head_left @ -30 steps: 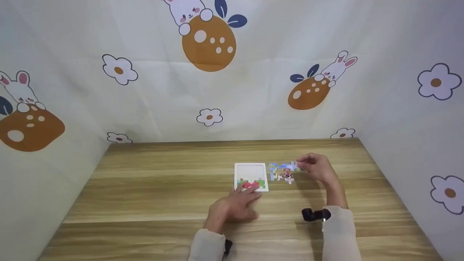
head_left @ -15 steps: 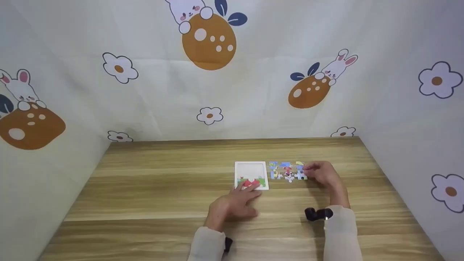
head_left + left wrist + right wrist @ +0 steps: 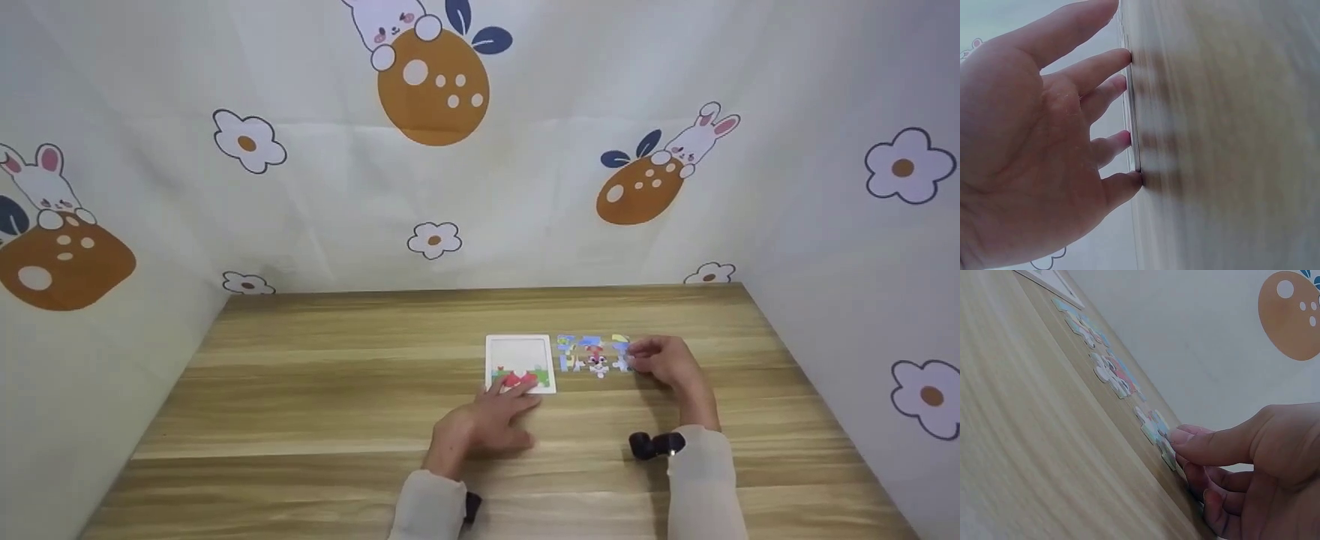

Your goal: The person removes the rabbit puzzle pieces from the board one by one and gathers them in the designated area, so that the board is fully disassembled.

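A white-rimmed square puzzle tray (image 3: 551,352) lies on the table, with green and red pieces along its near side and a pale bare area above. My left hand (image 3: 491,424) rests its spread fingertips on the tray's near edge; in the left wrist view, the fingers (image 3: 1106,70) meet that edge. Several loose jigsaw pieces (image 3: 596,363) lie face up just right of the tray. At their right end, my right hand (image 3: 667,360) pinches a jigsaw piece (image 3: 1167,454) between thumb and fingers, low over the table. The fingers partly hide that piece.
The wood-grain table (image 3: 315,390) reaches back to a pale curtain (image 3: 525,225) printed with rabbits and flowers. Curtain sides also stand at left and right. A black wrist camera (image 3: 649,445) sits on the right sleeve, another (image 3: 471,508) on the left.
My right hand has come slightly nearer and to the right, from the top of the loose pieces to their right end. Pieces there now lie more spread. The left hand stays put.
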Demonstrator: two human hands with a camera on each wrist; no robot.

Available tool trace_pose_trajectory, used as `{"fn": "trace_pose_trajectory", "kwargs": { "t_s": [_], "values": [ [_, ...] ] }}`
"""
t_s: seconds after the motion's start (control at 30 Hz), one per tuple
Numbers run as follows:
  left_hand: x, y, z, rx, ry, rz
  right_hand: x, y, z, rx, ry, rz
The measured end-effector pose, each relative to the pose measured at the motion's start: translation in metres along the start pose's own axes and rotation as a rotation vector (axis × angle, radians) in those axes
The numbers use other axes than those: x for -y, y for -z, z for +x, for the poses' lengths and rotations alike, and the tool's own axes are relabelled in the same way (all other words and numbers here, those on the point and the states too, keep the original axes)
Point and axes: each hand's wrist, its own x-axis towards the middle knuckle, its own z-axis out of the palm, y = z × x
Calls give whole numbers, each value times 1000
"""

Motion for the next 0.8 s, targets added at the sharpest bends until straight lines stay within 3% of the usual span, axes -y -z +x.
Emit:
{"fn": "trace_pose_trajectory", "kwargs": {
  "t_s": [0.13, 0.8],
  "values": [
    [1, -1, 1, -2, 3, -7, -1, -2, 0, -9, 31, -6],
    [-7, -2, 0, -33, 32, -29, 5, 3, -8, -26, 31, -5]
  ]
}}
